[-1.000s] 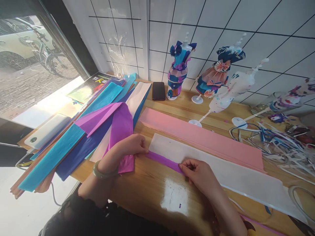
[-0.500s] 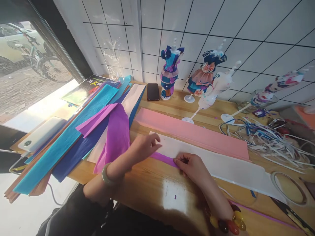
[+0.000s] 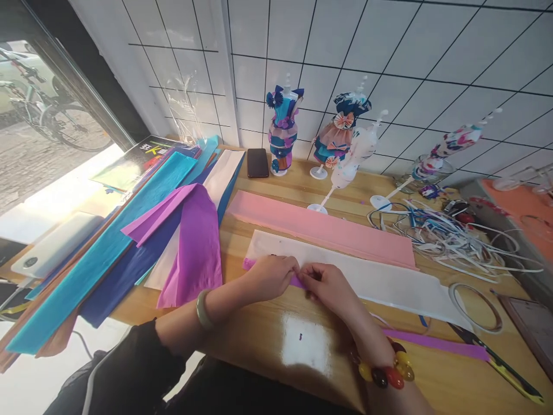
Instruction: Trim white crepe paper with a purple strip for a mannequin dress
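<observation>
My left hand (image 3: 273, 275) and my right hand (image 3: 327, 286) meet fingertip to fingertip on a narrow purple paper strip (image 3: 436, 344) that runs along the near edge of a long white paper sheet (image 3: 380, 280) on the wooden table (image 3: 259, 340). Both hands have closed, pinching fingers on the strip. The strip's left end (image 3: 247, 263) pokes out past my left hand, and its long tail trails right beside my right forearm. A long pink crepe sheet (image 3: 319, 227) lies just beyond the white one.
A pile of blue, teal, purple and white crepe sheets (image 3: 129, 242) covers the left of the table. A phone (image 3: 258, 163) and several dressed mini mannequins (image 3: 280, 129) stand by the tiled wall. Cut paper strips (image 3: 449, 236), a tape ring (image 3: 475, 300) and a cutter (image 3: 501, 363) lie at right.
My left hand slid right along the strip until it met my right hand. The strip's left end is now uncovered. The view shifted right.
</observation>
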The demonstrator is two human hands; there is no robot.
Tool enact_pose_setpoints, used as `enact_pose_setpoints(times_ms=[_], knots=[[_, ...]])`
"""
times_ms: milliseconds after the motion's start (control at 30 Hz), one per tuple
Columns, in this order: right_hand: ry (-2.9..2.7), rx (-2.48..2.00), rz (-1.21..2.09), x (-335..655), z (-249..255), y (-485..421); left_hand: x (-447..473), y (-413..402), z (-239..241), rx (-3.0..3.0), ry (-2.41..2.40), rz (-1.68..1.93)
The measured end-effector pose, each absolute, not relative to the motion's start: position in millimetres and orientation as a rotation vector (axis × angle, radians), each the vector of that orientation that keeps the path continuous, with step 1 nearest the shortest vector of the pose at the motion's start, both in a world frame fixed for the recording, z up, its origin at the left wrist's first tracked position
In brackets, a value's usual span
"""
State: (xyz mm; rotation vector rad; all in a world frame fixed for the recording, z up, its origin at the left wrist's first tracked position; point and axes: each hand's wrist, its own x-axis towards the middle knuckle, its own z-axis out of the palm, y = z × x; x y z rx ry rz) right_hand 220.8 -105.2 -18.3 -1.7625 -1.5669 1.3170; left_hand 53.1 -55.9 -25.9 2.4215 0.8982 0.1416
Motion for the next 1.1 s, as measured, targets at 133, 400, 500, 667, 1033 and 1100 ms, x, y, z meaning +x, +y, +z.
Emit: enact_pose_setpoints(times_ms=[133,400,500,667,1033,1100], knots=[[-1.474,-1.62,1.524,227,-13,-108,56,-56,-23,2.409,0.921,0.148],[-1.223,-1.46,1.752,239,-13,-108,57,-56,-20,2.388,0.925,0.131],[-1.195,-1.417,1.77,242,-13,-105,57,-56,-22,2.398,0.933,0.146],[-1.185,-1.408,1.778,244,-12,-102,57,-57,-26,2.401,0.937,0.162],[-0.887,-1.414,1.728,256,-16,-102,57,-56,-24,2.389,0.932,0.153],[-0.873,-1.389,1.696,257,-17,-101,57,-56,-25,2.388,0.936,0.163]])
